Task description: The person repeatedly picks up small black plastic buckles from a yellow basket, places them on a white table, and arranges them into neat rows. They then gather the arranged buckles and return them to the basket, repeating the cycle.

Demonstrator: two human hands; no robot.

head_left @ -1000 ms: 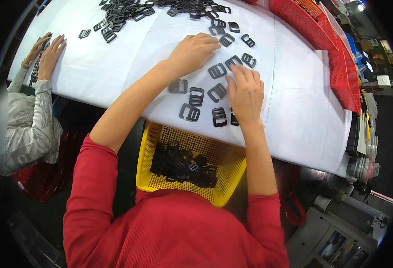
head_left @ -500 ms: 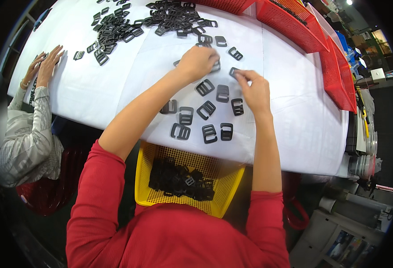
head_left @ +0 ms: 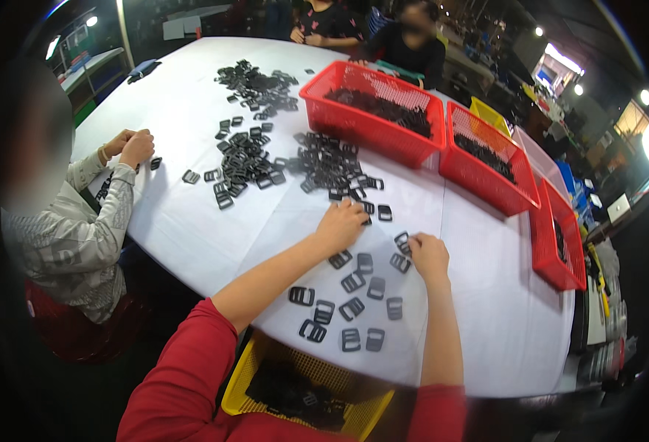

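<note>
Black plastic slide buckles lie about the white table. My left hand point(head_left: 341, 223) is at the near edge of a heap of buckles point(head_left: 329, 162), its fingers bent down onto a buckle point(head_left: 368, 209); its grip there is partly hidden. My right hand point(head_left: 430, 258) pinches the edge of another buckle point(head_left: 402, 241) between thumb and fingers, low over the table. Just below that one lies a buckle point(head_left: 400, 262) close to my fingertips. Several spread-out buckles point(head_left: 351, 308) lie singly between my forearms, flat and turned different ways.
Red baskets point(head_left: 383, 136) holding dark parts line the table's far right side. A yellow basket point(head_left: 236, 383) of black parts is below the near edge. More buckle heaps point(head_left: 247, 162) lie farther left. On the left a co-worker's hands point(head_left: 134, 147) are close together; other people are beyond the table.
The view has tilted up, showing more of the far table. My left hand has shifted slightly toward the heap's edge. The co-worker's hands, flat before, are now raised and together.
</note>
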